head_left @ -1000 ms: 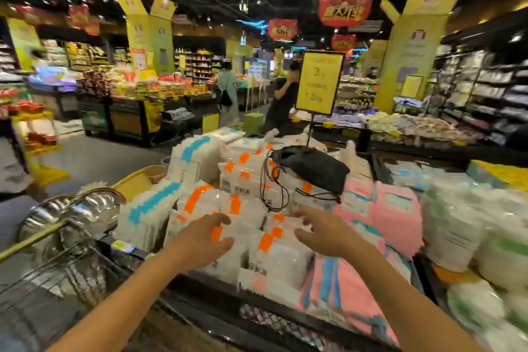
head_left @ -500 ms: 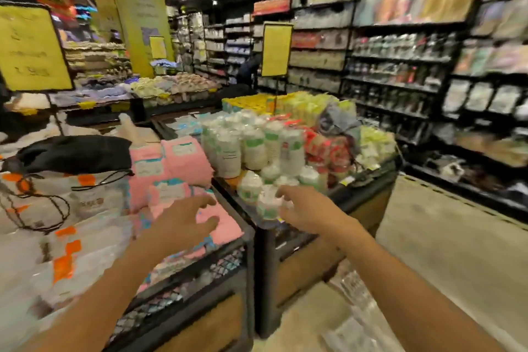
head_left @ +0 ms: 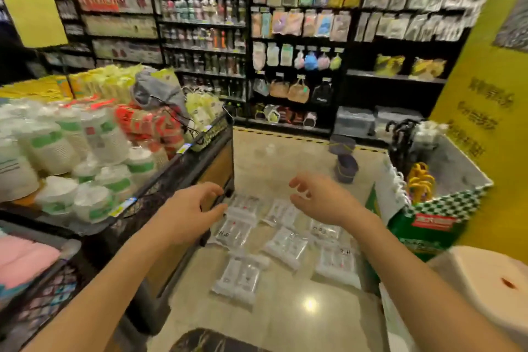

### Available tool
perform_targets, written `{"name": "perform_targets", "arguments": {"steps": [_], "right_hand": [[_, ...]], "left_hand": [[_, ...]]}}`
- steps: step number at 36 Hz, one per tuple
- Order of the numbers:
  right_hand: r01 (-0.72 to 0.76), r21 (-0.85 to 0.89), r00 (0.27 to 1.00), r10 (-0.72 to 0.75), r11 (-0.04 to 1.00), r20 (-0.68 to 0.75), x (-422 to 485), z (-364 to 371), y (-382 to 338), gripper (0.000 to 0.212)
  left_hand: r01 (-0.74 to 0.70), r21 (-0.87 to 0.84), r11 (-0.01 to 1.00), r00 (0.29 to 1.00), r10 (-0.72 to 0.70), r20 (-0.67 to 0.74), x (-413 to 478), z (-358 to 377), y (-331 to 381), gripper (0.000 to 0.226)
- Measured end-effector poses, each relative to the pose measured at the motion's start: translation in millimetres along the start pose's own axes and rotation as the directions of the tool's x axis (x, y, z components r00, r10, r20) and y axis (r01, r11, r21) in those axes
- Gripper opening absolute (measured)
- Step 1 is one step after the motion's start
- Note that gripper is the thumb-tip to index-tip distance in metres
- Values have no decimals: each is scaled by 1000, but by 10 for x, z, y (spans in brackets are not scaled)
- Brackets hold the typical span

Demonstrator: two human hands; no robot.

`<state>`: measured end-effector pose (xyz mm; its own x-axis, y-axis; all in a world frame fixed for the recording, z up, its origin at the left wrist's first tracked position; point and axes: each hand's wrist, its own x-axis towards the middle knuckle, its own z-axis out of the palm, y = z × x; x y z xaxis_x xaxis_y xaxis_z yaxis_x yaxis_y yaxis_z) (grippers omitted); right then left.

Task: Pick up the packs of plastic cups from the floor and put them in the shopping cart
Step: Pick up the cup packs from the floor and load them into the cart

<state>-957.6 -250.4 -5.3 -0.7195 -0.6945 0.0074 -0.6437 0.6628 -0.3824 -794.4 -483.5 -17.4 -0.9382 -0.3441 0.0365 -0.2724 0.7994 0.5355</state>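
Several clear packs of plastic cups point(head_left: 285, 246) lie scattered on the shiny beige floor between two display stands. The nearest pack point(head_left: 238, 280) is at the bottom of the group. Held out above them, my left hand point(head_left: 191, 211) is empty with its fingers spread, over the left packs. Over the right side of the group my right hand point(head_left: 320, 198) hovers, empty too, fingers curled apart. Neither hand touches a pack. No shopping cart is in view.
A black mesh display bin point(head_left: 177, 177) piled with white cup stacks stands at the left. A green checkered bin point(head_left: 428, 217) with yellow items and a beige round thing point(head_left: 485, 280) are at the right. Two dark buckets point(head_left: 344, 168) sit on the floor ahead. Shelves line the back wall.
My view has swung right, from the table of orange and pink packs to the aisle floor with the cup packs. Both hands stay out in front, empty.
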Motion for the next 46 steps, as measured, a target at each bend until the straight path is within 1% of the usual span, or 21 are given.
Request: {"name": "perform_targets", "arguments": {"steps": [2,5,12,17,22,28,34,37,40,44,46], "right_hand": [[-32,0,999,32,999,-10,-33,-56,262,40],[-72,-3,997,72,997,-9,-7,-101,622,43],[-100,34,995,101,994,1,309,-23,1319,44],[-80,52,996,79,995,28,602,127,1564,42],[-69,85,995,63,994,73,1056,391,1664,40],[-82,143,992,67,986,107,1790,809,1712,41],[-160,244,985,139,956,102,2618,1445,1791,48],[-217,288,976,200,933,88,3038,1905,1885,50],[-321,329,947,296,888,126,3434,2447,2022,52],[-392,348,920,353,851,172,3921,3262,2247,55],[-437,364,899,386,823,205,4086,3734,2386,54]], "left_hand": [[-28,6,1000,999,27,31,166,173,178,41],[-53,27,998,998,52,36,405,407,392,43],[2,33,999,999,-4,49,891,886,708,44],[58,44,997,996,-61,68,1169,1061,684,46],[102,28,994,992,-104,66,1493,1123,480,46],[140,15,990,987,-141,83,2086,1233,-66,49],[145,-20,989,977,-140,163,3001,1498,-940,48],[100,-41,994,974,-89,210,3548,1743,-1436,48],[119,-104,987,961,-88,262,4055,2068,-1940,50],[98,-77,992,943,-68,326,4656,2640,-2674,52],[111,-66,992,934,-82,348,4873,3005,-3026,52]]}}
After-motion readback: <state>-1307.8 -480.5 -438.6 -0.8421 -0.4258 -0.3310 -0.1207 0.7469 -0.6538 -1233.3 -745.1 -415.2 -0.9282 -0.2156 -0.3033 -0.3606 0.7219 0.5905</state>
